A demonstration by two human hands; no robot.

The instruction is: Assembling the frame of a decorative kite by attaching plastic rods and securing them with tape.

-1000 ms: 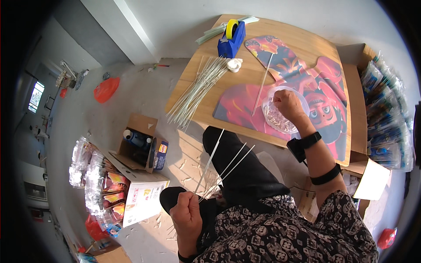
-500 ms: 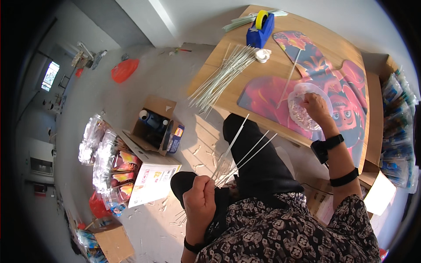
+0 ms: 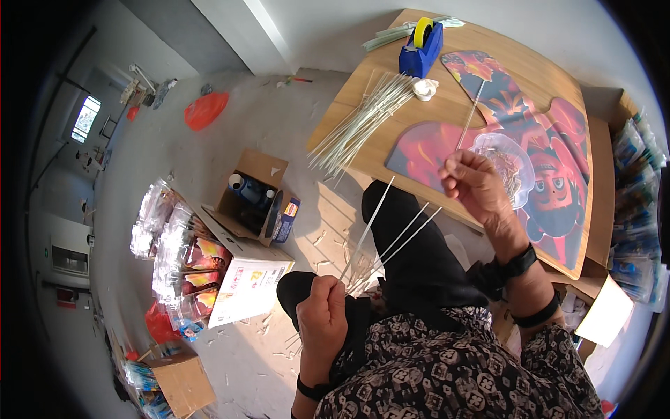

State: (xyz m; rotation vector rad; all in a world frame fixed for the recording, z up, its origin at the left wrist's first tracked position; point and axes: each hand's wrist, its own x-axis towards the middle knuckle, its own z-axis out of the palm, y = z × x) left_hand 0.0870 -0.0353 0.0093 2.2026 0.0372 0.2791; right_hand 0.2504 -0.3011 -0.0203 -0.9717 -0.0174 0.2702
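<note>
My left hand (image 3: 322, 314) is closed in a fist around several thin pale sticks (image 3: 377, 213), which fan out over my knees. My right hand (image 3: 476, 187) is lifted just left of a clear plastic bowl (image 3: 525, 164), thumb and fingertips pinched together. Whatever is in the pinch is too small to make out. Small whitish pieces lie in the bowl. It stands on a colourful printed sheet (image 3: 422, 145) with a cartoon figure, and one stick (image 3: 472, 113) lies across that sheet. To the left on the wooden table (image 3: 380, 162) is a loose bunch of sticks (image 3: 363, 122).
A blue tape dispenser (image 3: 421, 59) with yellow tape, a small white roll (image 3: 424, 89) and another stick bundle (image 3: 387, 36) sit toward the table's back. An open carton (image 3: 244, 279) with plastic-wrapped packs (image 3: 178, 262) stands left of my knees; more packs (image 3: 635, 202) are beyond the table's right edge.
My right hand has come out of the bowl and moved left and toward me, its fingers pinched. The left hand keeps its hold on the sticks. The whole view has shifted slightly.
</note>
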